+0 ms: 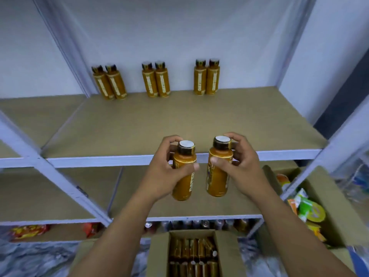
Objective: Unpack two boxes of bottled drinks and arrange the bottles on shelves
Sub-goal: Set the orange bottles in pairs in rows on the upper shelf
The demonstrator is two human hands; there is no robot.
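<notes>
Pale shelving [179, 159] already carries three bottle pairs [155, 80] at its back, so each hand, left hand [165, 168] and right hand [239, 162], wraps fingers round one amber bottle [184, 172], lifted from the open box [191, 254] toward it.

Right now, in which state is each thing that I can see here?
Left hand: grips white-capped amber bottle, cap up.
Right hand: grips second white-capped amber bottle, cap up.
Six amber bottles on beige shelf: upright, capped, three pairs.
Brown cardboard box below: open, packed bottles inside.
Right cardboard box: open, snack packets inside.
</notes>
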